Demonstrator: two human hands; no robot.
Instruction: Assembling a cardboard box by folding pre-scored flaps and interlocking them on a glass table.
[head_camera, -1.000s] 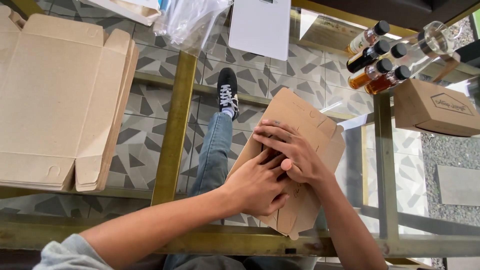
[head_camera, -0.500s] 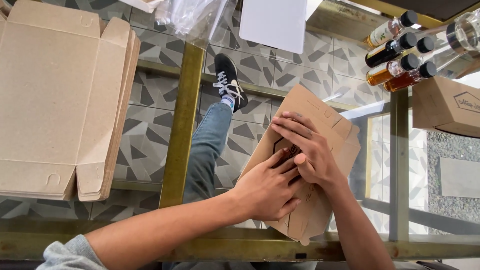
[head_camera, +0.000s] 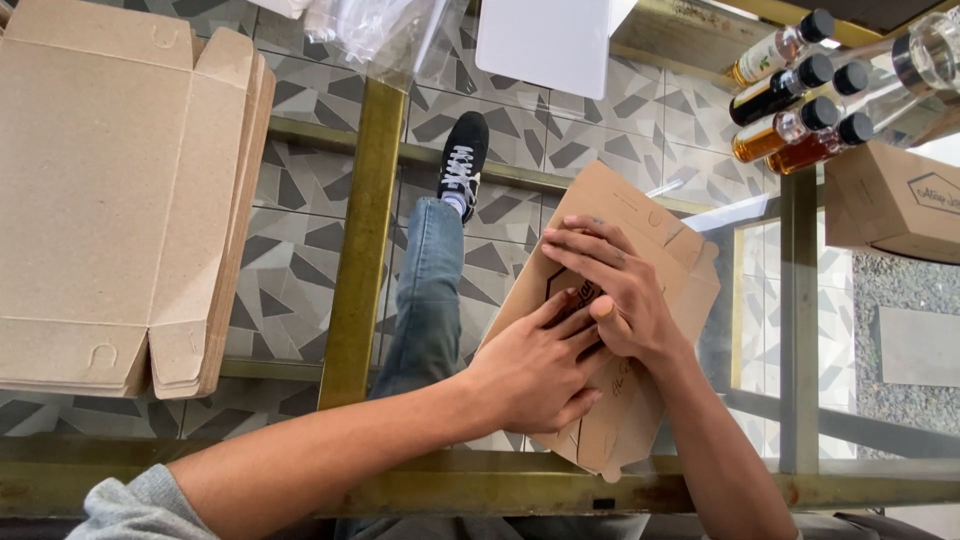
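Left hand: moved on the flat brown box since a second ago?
Barely. The left hand stays pressed on the flat brown box, beside the right hand, no clear shift.

left hand: (head_camera: 535, 375) palm down, fingers spread flat, forearm bare
right hand: (head_camera: 615, 290) laid flat, fingers splayed, overlapping the left's fingertips

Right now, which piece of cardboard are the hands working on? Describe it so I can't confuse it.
On the glass table, skip the flat cardboard stack at the far left. Right of the brass bar lies a single tilted cardboard blank. Only it has the left hand and right hand pressing it.
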